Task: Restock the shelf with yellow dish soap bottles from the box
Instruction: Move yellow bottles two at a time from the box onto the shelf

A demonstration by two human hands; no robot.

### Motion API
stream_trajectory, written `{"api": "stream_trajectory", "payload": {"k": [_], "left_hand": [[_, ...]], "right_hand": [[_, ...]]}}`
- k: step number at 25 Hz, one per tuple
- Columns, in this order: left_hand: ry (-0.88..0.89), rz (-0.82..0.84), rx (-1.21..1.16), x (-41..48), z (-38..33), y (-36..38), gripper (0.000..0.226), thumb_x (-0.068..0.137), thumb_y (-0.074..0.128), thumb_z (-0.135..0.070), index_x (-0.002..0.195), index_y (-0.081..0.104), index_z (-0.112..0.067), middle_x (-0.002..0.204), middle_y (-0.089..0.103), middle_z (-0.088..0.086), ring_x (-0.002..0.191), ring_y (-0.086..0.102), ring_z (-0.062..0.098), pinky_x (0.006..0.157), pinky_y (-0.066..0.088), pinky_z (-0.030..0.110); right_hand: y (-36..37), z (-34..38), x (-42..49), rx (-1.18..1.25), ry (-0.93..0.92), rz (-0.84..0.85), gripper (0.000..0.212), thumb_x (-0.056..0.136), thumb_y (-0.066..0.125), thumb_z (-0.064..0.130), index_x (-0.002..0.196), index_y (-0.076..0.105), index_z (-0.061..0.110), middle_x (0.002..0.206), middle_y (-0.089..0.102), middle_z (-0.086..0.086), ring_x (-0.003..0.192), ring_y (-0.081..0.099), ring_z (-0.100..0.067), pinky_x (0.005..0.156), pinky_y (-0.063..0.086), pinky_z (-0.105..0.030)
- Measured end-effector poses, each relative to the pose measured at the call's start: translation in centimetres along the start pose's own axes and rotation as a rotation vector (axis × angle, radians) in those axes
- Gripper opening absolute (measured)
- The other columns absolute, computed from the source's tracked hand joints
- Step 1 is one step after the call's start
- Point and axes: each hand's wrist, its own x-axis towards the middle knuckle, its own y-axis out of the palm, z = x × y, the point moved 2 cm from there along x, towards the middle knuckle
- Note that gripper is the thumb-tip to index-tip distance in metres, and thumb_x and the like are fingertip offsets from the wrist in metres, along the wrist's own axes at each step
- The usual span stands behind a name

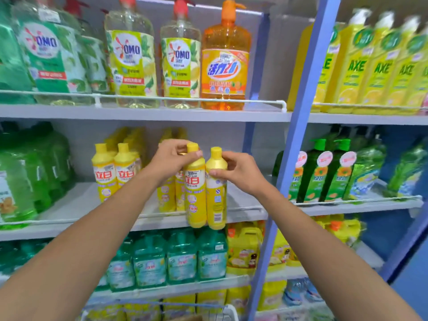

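Both hands, left (172,158) and right (238,172), each pinch a yellow "立白" bottle (195,195) below OMO bottles (132,63).

Both forearms extended forward and upward, bare. Left hand (172,158) fingers curled closed, thumb forward. Right hand (238,171) likewise closed, knuckles outward.

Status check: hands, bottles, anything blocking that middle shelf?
Left hand gripping one yellow bottle by the neck. Right hand gripping second bottle. Both at middle shelf front edge. Gap ahead open.
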Motion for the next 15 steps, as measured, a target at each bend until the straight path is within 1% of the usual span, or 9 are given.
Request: {"api": "stream_trajectory", "payload": {"k": [2,4,6,7,8,10,11,13,15], "left_hand": [[0.005,-0.036,0.022,2.2,-0.9,1.9,0.025,0.085,0.078,-0.013,0.103,0.072,0.003,0.098,0.075,0.021,0.080,0.068,0.015,0.068,0.055,0.030],[-0.005,-0.061,0.035,4.1,-1.1,3.6,0.023,0.084,0.079,-0.015,0.100,0.073,0.001,0.096,0.075,0.020,0.078,0.068,0.016,0.069,0.055,0.034],[-0.007,-0.098,0.063,5.7,-0.9,4.9,0.022,0.083,0.081,-0.019,0.097,0.075,-0.003,0.094,0.076,0.017,0.080,0.072,0.021,0.073,0.058,0.039],[-0.022,-0.131,0.080,6.4,-0.6,5.4,0.022,0.082,0.082,-0.021,0.095,0.075,-0.005,0.092,0.077,0.014,0.082,0.073,0.023,0.073,0.059,0.040],[-0.041,-0.170,0.089,7.0,-0.2,6.0,0.022,0.081,0.082,-0.023,0.092,0.075,-0.005,0.089,0.076,0.010,0.081,0.073,0.023,0.072,0.059,0.040],[-0.074,-0.247,0.097,7.9,1.0,7.1,0.023,0.079,0.084,-0.025,0.089,0.075,-0.007,0.085,0.073,0.003,0.077,0.068,0.016,0.069,0.057,0.034],[-0.090,-0.272,0.102,8.2,1.7,7.6,0.025,0.078,0.085,-0.028,0.090,0.075,-0.009,0.086,0.073,0.003,0.079,0.067,0.014,0.071,0.058,0.034],[-0.124,-0.298,0.125,8.6,3.7,8.4,0.031,0.074,0.086,-0.032,0.093,0.075,-0.010,0.093,0.075,0.006,0.086,0.069,0.016,0.079,0.061,0.040],[-0.127,-0.300,0.137,8.3,5.1,9.1,0.027,0.077,0.084,-0.029,0.094,0.075,-0.010,0.095,0.076,0.007,0.090,0.069,0.017,0.085,0.060,0.043]], "right_hand": [[-2.2,-1.1,1.5,0.022,-0.017,-0.019,0.037,0.075,0.087,0.035,0.106,0.073,0.019,0.093,0.075,-0.007,0.083,0.067,-0.013,0.077,0.060,-0.051],[-3.9,-2.3,2.7,0.048,-0.027,-0.047,0.039,0.075,0.086,0.037,0.108,0.072,0.021,0.094,0.073,-0.010,0.083,0.067,-0.017,0.075,0.059,-0.054],[-4.9,-3.6,3.6,0.053,-0.045,-0.063,0.039,0.075,0.085,0.037,0.108,0.072,0.021,0.095,0.073,-0.011,0.083,0.068,-0.024,0.079,0.058,-0.055],[-5.1,-4.2,3.9,0.071,-0.037,-0.059,0.037,0.076,0.086,0.033,0.109,0.072,0.022,0.096,0.074,-0.010,0.085,0.069,-0.027,0.081,0.059,-0.054],[-5.4,-5.0,4.3,0.094,-0.024,-0.054,0.034,0.078,0.086,0.027,0.109,0.072,0.022,0.097,0.075,-0.009,0.086,0.070,-0.026,0.082,0.059,-0.052],[-5.5,-6.4,4.6,0.101,-0.007,-0.038,0.032,0.079,0.085,0.020,0.107,0.072,0.025,0.096,0.075,-0.006,0.084,0.069,-0.016,0.081,0.061,-0.046],[-5.5,-7.2,4.8,0.092,-0.002,-0.027,0.031,0.079,0.085,0.021,0.106,0.072,0.027,0.095,0.076,-0.005,0.083,0.068,-0.012,0.079,0.062,-0.043],[-5.2,-9.0,4.8,0.099,0.013,-0.010,0.032,0.078,0.086,0.023,0.106,0.072,0.027,0.092,0.075,-0.001,0.080,0.066,-0.007,0.075,0.059,-0.036],[-4.8,-10.2,4.6,0.111,0.027,-0.029,0.040,0.077,0.087,0.024,0.114,0.072,0.021,0.093,0.075,0.004,0.081,0.067,-0.003,0.076,0.056,-0.029]]}}
